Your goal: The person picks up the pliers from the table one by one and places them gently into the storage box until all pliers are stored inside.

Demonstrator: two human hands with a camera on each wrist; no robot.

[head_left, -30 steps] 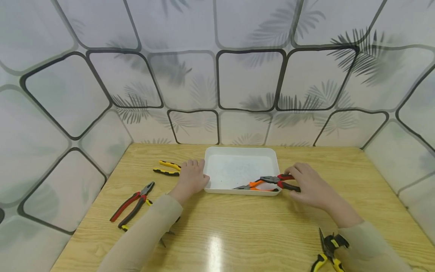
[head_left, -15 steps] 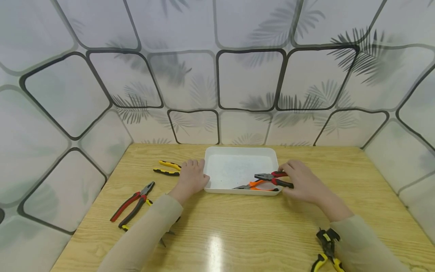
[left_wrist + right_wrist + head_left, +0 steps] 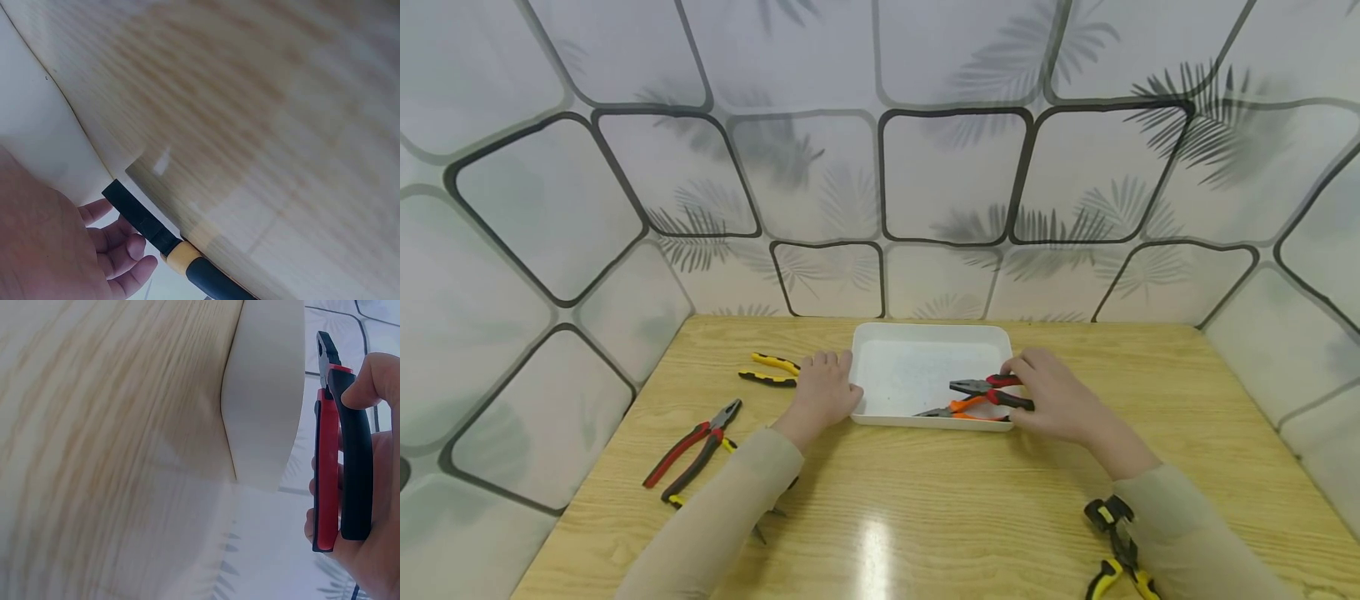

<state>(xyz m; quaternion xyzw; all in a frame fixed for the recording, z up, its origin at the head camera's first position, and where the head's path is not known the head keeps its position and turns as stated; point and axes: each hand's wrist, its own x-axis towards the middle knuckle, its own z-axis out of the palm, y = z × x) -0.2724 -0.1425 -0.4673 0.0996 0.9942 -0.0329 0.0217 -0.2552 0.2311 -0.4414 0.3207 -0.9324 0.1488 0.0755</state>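
Wall (image 3: 955, 175), white with rounded grey frames and leaf prints, stands behind the table (image 3: 910, 500), a pale wood-grain surface. Left sleeve (image 3: 722, 517) and right sleeve (image 3: 1187, 525), both beige, extend over the table from the near edge of the head view. Tray (image 3: 898, 367), white and rectangular, lies flat near the back of the table, between the hands.

Right hand (image 3: 1048, 396) is at the tray's right end and grasps the handles of the held pliers (image 3: 981, 387). These have red-and-black handles; the metal head points left, above the right part of the tray. Left hand (image 3: 823, 387) is at the tray's left end, thumb at the rim, fingers loosely bent; whether it presses the tray cannot be told.

Red pliers (image 3: 718, 427) lie on the table left of the left sleeve, handles spread. Orange pliers (image 3: 958, 407) lie inside the tray along the near wall, just below the held pliers; contact between the two cannot be told. Yellow pliers (image 3: 775, 362) extend from behind the left hand. Black-and-yellow pliers (image 3: 1123, 547) lie beside the right sleeve, partly covered. Smallest are the yellow parts (image 3: 729, 446) showing at the left sleeve's edge.
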